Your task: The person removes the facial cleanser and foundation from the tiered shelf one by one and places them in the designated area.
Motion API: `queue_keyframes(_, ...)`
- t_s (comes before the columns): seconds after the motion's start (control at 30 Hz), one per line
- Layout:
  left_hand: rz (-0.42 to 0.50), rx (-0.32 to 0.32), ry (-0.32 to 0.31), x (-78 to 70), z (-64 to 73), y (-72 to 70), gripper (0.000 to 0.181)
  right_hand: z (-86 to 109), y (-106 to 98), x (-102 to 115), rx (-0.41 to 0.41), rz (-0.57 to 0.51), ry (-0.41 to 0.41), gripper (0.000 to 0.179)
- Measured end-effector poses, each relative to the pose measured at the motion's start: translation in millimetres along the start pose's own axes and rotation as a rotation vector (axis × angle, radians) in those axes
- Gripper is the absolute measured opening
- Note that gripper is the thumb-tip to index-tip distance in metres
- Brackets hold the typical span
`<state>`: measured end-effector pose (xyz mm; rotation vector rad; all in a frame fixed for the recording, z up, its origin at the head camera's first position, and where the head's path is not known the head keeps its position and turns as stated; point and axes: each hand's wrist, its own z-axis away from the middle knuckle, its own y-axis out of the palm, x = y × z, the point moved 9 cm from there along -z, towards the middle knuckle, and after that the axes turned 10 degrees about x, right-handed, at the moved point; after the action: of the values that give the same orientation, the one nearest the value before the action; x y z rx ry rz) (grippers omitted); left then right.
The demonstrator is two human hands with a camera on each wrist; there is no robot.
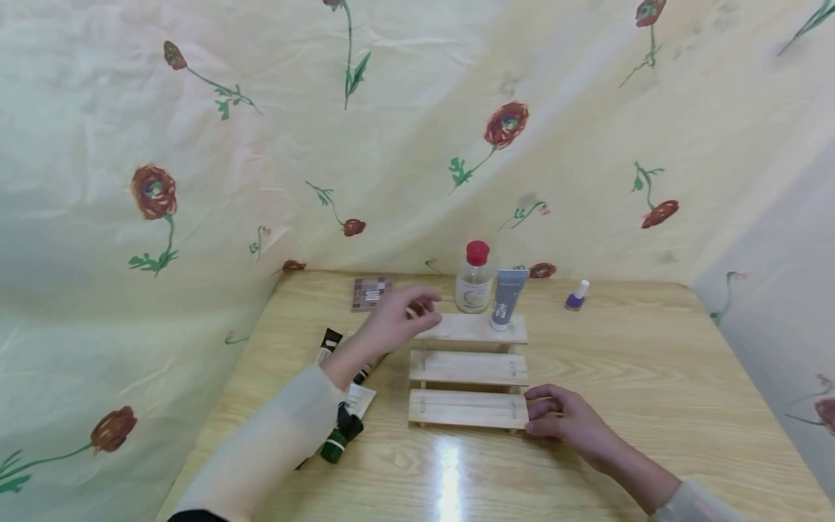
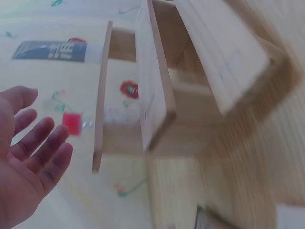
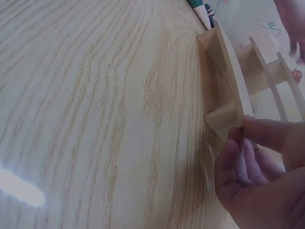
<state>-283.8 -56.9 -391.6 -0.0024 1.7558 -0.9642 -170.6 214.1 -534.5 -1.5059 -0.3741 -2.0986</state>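
A three-step wooden rack [image 1: 466, 368] stands on the table. On its top step, a grey-blue squeeze tube [image 1: 509, 297] stands upright on its white cap toward the right end. Behind that step is a clear bottle [image 1: 474, 286] with a red cap. My left hand [image 1: 401, 319] hovers by the top step's left end, holding nothing; in the left wrist view its fingers [image 2: 55, 152] are spread and loosely bent. My right hand [image 1: 570, 420] pinches the right end of the lowest step between thumb and fingers, seen closely in the right wrist view [image 3: 267, 176].
Left of the rack lie several tubes, among them a black-ended tube [image 1: 330, 341], a white tube [image 1: 359, 399] and one with a green cap [image 1: 335, 446], partly behind my left forearm. A checked palette [image 1: 365, 293] lies at the back; purple nail polish [image 1: 576, 299] stands right. Flowered cloth [image 1: 404, 145] hangs behind.
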Motion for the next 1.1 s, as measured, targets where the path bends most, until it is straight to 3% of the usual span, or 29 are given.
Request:
queue_keyframes(0.2, 0.136, 0.033, 0.017, -10.8, -44.4, 27.4, 0.043, 0.1, 1.6, 0.9, -0.003, 0.000, 0.001, 0.062)
queue_keyframes(0.43, 0.211, -0.009, 0.035, -31.6, -70.0, 43.2, 0.047, 0.7, 1.3, 4.0, -0.018, 0.008, -0.001, 0.062)
queue_keyframes(0.77, 0.244, -0.068, 0.032, -38.5, -74.3, 49.0, 0.028, -0.8, -0.5, -2.0, -0.018, 0.012, 0.017, 0.062)
queue_keyframes(1.1, 0.242, -0.071, -0.002, -39.6, -72.5, 51.0, 0.026, 0.5, -1.7, -0.6, -0.027, 0.027, 0.038, 0.062)
